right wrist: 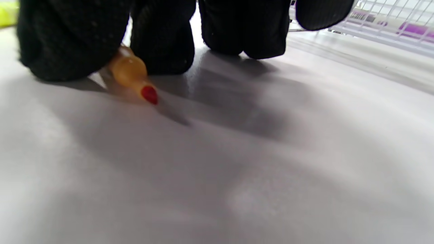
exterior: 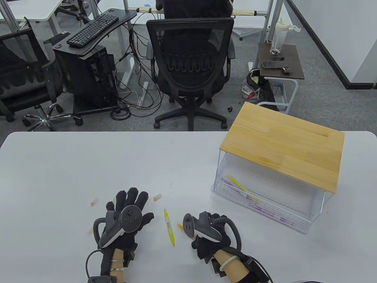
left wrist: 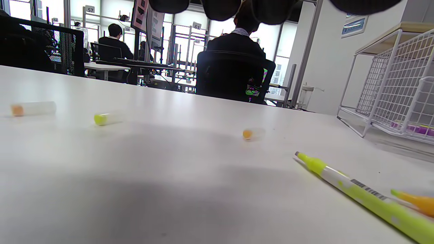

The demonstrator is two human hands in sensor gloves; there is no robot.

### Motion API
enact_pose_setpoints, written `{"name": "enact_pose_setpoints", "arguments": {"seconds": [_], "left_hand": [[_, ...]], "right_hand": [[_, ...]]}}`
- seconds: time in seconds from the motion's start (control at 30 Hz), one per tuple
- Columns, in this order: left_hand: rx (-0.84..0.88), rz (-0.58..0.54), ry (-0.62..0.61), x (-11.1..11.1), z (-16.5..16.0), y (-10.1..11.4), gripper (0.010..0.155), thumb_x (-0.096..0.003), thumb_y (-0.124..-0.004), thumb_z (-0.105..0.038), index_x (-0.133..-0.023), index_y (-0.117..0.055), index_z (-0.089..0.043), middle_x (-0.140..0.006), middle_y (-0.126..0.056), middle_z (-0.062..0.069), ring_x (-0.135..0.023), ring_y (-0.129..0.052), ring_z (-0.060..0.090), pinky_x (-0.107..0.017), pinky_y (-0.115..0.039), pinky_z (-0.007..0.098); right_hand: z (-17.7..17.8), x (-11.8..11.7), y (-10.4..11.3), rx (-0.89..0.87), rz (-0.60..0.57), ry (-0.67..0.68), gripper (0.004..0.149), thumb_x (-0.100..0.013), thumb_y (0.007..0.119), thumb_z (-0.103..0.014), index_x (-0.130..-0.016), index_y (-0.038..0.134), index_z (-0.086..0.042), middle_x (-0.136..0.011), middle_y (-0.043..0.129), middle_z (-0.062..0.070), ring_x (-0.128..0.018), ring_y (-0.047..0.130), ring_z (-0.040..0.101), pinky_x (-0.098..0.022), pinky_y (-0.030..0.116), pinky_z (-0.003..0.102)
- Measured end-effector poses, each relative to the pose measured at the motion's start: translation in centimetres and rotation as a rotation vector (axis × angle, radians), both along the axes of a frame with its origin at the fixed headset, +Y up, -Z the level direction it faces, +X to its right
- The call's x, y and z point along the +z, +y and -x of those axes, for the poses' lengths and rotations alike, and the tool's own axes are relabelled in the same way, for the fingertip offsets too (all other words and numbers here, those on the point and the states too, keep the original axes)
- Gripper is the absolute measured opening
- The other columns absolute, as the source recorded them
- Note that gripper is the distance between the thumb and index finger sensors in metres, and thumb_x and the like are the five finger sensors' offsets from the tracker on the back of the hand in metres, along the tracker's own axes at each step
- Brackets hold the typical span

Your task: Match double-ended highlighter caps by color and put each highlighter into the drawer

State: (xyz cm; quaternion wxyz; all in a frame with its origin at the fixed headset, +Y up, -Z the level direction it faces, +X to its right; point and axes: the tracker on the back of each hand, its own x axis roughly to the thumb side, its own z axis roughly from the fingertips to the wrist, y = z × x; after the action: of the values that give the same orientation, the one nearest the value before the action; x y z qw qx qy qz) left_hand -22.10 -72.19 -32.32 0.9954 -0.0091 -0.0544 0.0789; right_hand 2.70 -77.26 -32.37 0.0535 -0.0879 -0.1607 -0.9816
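An uncapped yellow highlighter (exterior: 169, 227) lies on the white table between my hands; in the left wrist view the yellow highlighter (left wrist: 356, 189) shows its bare tip. My right hand (exterior: 206, 233) is curled round an orange highlighter (right wrist: 130, 73), whose tip (exterior: 179, 226) pokes out to the left and touches the table. My left hand (exterior: 129, 212) is spread flat with straight fingers and holds nothing. Two orange caps (exterior: 157, 197) (exterior: 93, 202) lie beyond it. A yellow cap (left wrist: 106, 118) lies between them in the left wrist view.
A wire drawer (exterior: 306, 227) stands pulled out from under a wooden-topped rack (exterior: 282, 147) at the right, with purple and yellow highlighters inside. Past the table's far edge is an office chair (exterior: 191, 59) with a person sitting beyond it.
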Motion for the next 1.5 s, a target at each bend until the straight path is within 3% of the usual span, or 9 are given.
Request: {"name": "enact_pose_setpoints", "arguments": {"seconds": [0.37,0.8,0.97,1.13,1.27,1.37,1.5], "left_hand": [[-0.003,0.004,0.001,0.2,0.0,0.1,0.074,-0.0457,-0.059,-0.062,-0.114,-0.049,-0.035,-0.127,-0.041,0.006,-0.113,-0.043,0.046,-0.073,-0.038,0.073],[0.002,-0.009,0.014,0.2,0.3,0.6,0.074,-0.0456,-0.059,-0.061,-0.114,-0.049,-0.035,-0.127,-0.041,0.006,-0.114,-0.043,0.046,-0.073,-0.038,0.073],[-0.056,-0.061,0.082,0.9,1.9,1.9,0.069,-0.0475,-0.060,-0.057,-0.113,-0.051,-0.036,-0.126,-0.046,0.004,-0.114,-0.047,0.044,-0.074,-0.040,0.072],[0.032,-0.120,0.121,1.8,4.0,3.3,0.068,-0.0480,-0.061,-0.056,-0.113,-0.053,-0.035,-0.126,-0.048,0.004,-0.113,-0.049,0.043,-0.074,-0.042,0.072],[0.058,-0.156,0.162,2.5,5.6,4.0,0.063,-0.0503,-0.062,-0.050,-0.111,-0.057,-0.035,-0.124,-0.054,0.004,-0.112,-0.055,0.042,-0.073,-0.044,0.072],[0.067,-0.162,0.202,2.8,7.0,4.2,0.061,-0.0505,-0.064,-0.048,-0.110,-0.059,-0.035,-0.123,-0.059,0.003,-0.111,-0.060,0.040,-0.073,-0.047,0.071],[0.111,-0.137,0.300,3.4,9.8,4.0,0.058,-0.0515,-0.066,-0.043,-0.109,-0.063,-0.032,-0.119,-0.068,0.005,-0.107,-0.070,0.039,-0.073,-0.051,0.069]], "right_hand": [[-0.7,-0.3,0.1,-0.057,0.033,-0.013,0.050,-0.046,0.085,-0.047,-0.084,0.080,-0.014,-0.117,0.057,0.018,-0.103,0.062,0.053,-0.073,0.047,0.072],[-1.2,-1.2,1.3,-0.192,0.015,-0.045,0.046,-0.054,0.078,-0.046,-0.094,0.070,-0.026,-0.116,0.063,0.017,-0.101,0.067,0.052,-0.074,0.047,0.072],[-0.4,-1.3,2.8,-0.242,-0.026,-0.040,0.046,-0.053,0.079,-0.046,-0.095,0.069,-0.030,-0.114,0.069,0.014,-0.097,0.073,0.049,-0.073,0.051,0.069],[1.0,-1.8,5.5,-0.311,-0.062,-0.030,0.046,-0.052,0.080,-0.045,-0.095,0.068,-0.033,-0.104,0.081,0.008,-0.091,0.082,0.042,-0.073,0.057,0.066],[1.4,-2.1,8.1,-0.507,-0.087,-0.045,0.047,-0.052,0.082,-0.043,-0.095,0.068,-0.033,-0.093,0.086,0.003,-0.084,0.087,0.037,-0.073,0.058,0.064],[1.1,-1.3,8.8,-0.658,-0.108,-0.023,0.047,-0.052,0.083,-0.041,-0.095,0.068,-0.031,-0.090,0.086,0.003,-0.081,0.086,0.037,-0.073,0.057,0.064],[0.4,-0.3,9.0,-0.591,-0.159,0.029,0.047,-0.052,0.083,-0.041,-0.095,0.069,-0.030,-0.090,0.087,0.003,-0.081,0.087,0.037,-0.072,0.058,0.065]]}}
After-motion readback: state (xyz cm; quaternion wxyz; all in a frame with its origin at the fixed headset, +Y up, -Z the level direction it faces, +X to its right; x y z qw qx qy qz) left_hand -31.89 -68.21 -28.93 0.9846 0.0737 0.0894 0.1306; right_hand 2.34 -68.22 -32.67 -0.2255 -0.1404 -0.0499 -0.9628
